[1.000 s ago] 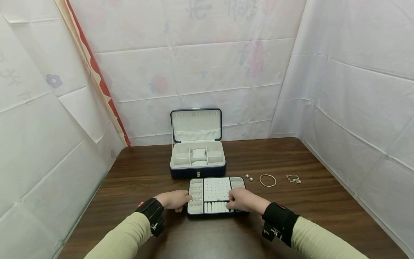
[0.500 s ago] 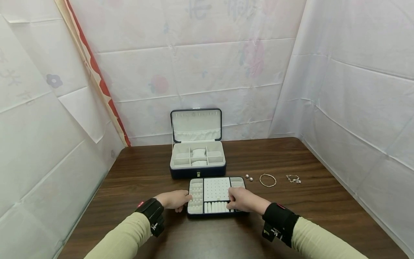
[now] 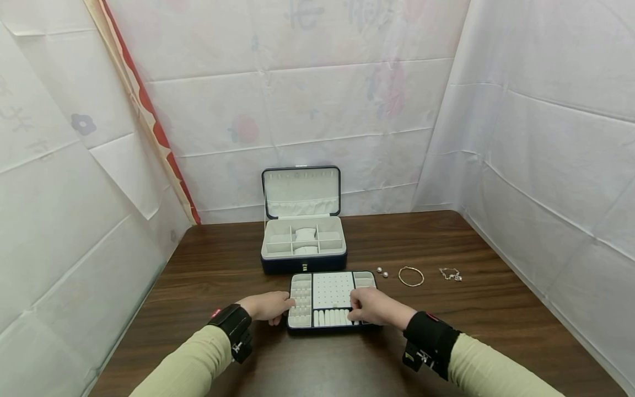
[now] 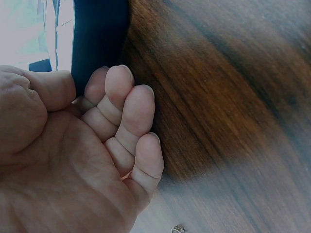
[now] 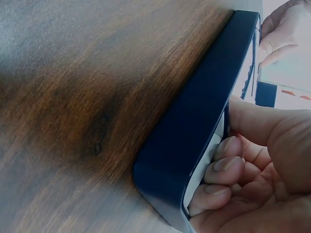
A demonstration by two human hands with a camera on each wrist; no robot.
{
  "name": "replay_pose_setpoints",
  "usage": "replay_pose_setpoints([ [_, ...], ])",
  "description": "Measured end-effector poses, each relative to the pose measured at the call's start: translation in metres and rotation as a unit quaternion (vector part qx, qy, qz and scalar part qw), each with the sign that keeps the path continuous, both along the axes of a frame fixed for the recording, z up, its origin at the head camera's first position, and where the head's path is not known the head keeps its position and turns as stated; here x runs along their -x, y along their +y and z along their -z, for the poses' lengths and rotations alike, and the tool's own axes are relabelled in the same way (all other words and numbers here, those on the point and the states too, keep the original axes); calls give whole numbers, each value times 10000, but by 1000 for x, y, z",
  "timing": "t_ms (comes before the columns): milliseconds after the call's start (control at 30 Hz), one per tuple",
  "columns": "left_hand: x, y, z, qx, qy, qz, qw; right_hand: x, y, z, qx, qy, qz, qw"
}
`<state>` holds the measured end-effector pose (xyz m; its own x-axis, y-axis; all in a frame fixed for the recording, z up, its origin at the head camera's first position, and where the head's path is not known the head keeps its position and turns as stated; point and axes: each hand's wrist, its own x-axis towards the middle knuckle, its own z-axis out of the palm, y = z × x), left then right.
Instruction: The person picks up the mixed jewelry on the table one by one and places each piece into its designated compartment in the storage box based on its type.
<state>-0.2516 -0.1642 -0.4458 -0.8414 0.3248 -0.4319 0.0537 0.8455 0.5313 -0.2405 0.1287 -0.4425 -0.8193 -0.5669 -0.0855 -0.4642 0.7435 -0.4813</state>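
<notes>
A navy jewelry tray [image 3: 333, 291] with white lining lies on the table, holding small compartments, a dotted panel and a row of ring rolls. My left hand [image 3: 267, 306] grips its left edge, thumb on the rim and fingers against the dark outer side. My right hand [image 3: 377, 306] is over the tray's right part, fingers curled down into it. In the right wrist view, the thumb [image 5: 257, 121] comes down at the ring-roll section and the other fingers bend into the right-hand compartment. The thumb hides the index fingertip, and I cannot tell whether something is between them.
Behind the tray stands an open navy jewelry box [image 3: 303, 263] with divided compartments and a raised lid [image 3: 301, 190]. To the right lie two pearl earrings [image 3: 382, 272], a thin bangle [image 3: 399, 277] and a chain bracelet [image 3: 450, 274]. White sheets [image 3: 317, 110] enclose the brown table [image 3: 213, 259].
</notes>
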Motion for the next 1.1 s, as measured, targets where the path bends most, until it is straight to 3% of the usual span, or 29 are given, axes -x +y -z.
replay_pose_setpoints([
  [1100, -3, 0, -2, -19, 19, 11, 10000, 5, 7, 0, 217, -149, -185, 9995],
])
